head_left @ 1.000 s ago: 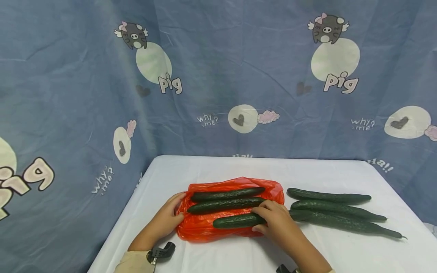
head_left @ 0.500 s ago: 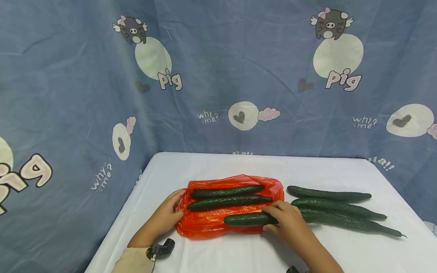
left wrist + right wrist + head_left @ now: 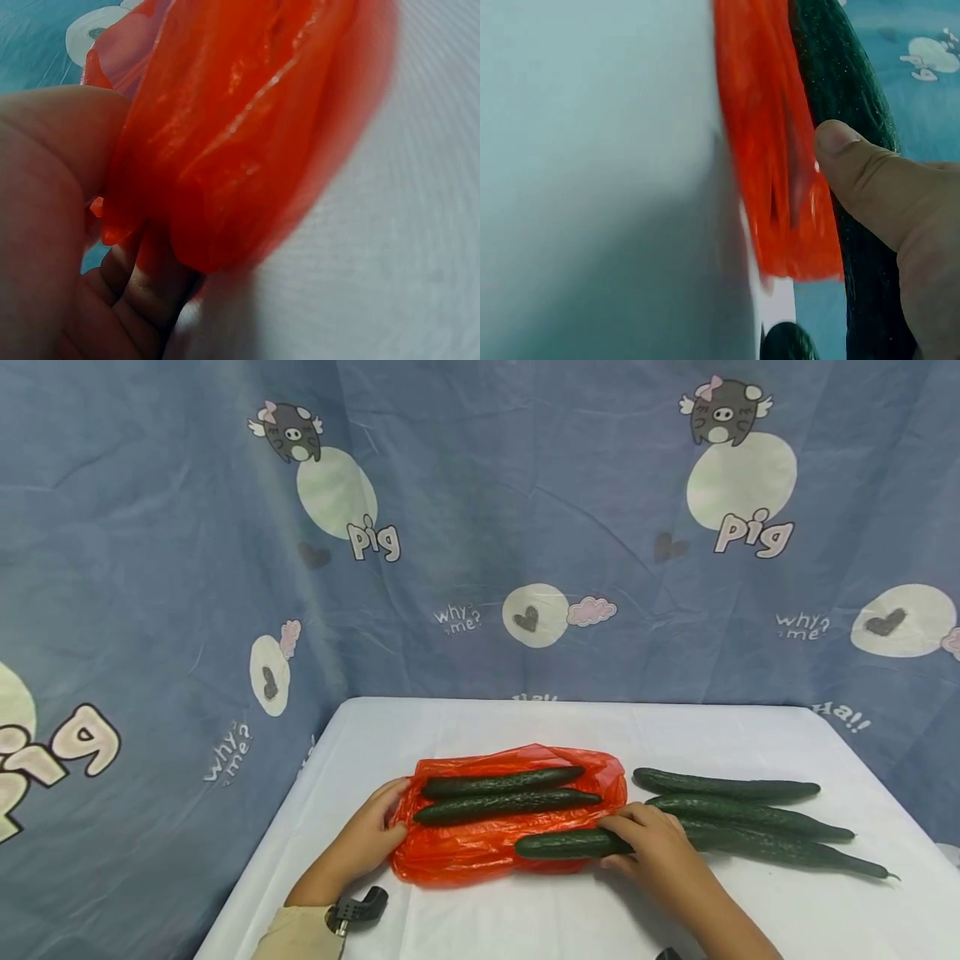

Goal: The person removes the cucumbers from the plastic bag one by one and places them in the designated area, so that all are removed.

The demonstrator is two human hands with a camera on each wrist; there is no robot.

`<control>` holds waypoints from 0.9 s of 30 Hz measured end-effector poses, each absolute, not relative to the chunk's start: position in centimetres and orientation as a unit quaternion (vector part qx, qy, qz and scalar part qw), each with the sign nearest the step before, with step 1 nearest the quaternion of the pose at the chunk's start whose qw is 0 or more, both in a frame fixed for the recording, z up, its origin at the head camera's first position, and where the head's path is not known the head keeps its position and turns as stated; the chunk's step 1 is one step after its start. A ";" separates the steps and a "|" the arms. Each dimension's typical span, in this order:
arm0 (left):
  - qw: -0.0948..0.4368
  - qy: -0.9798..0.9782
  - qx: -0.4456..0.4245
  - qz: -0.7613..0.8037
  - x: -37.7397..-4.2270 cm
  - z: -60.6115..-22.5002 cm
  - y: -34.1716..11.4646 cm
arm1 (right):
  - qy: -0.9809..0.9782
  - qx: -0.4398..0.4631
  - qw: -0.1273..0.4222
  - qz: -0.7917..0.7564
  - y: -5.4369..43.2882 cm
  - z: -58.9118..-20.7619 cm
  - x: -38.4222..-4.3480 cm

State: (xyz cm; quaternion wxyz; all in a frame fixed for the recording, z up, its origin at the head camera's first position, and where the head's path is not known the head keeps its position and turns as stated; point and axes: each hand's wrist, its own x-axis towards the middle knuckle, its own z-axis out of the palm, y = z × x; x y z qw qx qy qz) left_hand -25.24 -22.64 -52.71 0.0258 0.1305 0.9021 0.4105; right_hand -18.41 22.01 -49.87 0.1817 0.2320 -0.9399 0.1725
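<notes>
On white table (image 3: pixel 465 727): pinching red bag (image 3: pixel 472 856) at left with left fingers (image 3: pixel 390 789), grasping cucumber (image 3: pixel 562 843) at bag's near right with right fingers (image 3: pixel 621 825). Likely mid-transfer; next, keep bag steady, cucumber level.

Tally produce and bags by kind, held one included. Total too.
Red bag: 1
Cucumbers: 6 (2 lying on the bag, 1 in the right hand, 3 to the right, one partly hidden by that hand)
Total: 7

Behind the red bag (image 3: pixel 465 853) there's room; rightward, cucumbers (image 3: pixel 750 817) block.
</notes>
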 end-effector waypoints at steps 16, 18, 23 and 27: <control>0.028 0.902 0.128 0.411 -25.4 -52.7 -22.6 | -0.941 0.207 0.210 0.165 25.6 -50.6 -17.1; 0.028 0.903 0.129 0.410 -25.4 -52.7 -22.6 | -0.944 0.202 0.207 0.158 26.0 -50.6 -17.0; 0.028 0.903 0.129 0.409 -25.4 -52.9 -22.6 | -0.946 0.198 0.211 0.149 26.9 -50.6 -16.4; 0.025 0.904 0.127 0.408 -25.4 -52.9 -22.5 | -0.944 0.199 0.221 0.142 27.7 -50.8 -16.3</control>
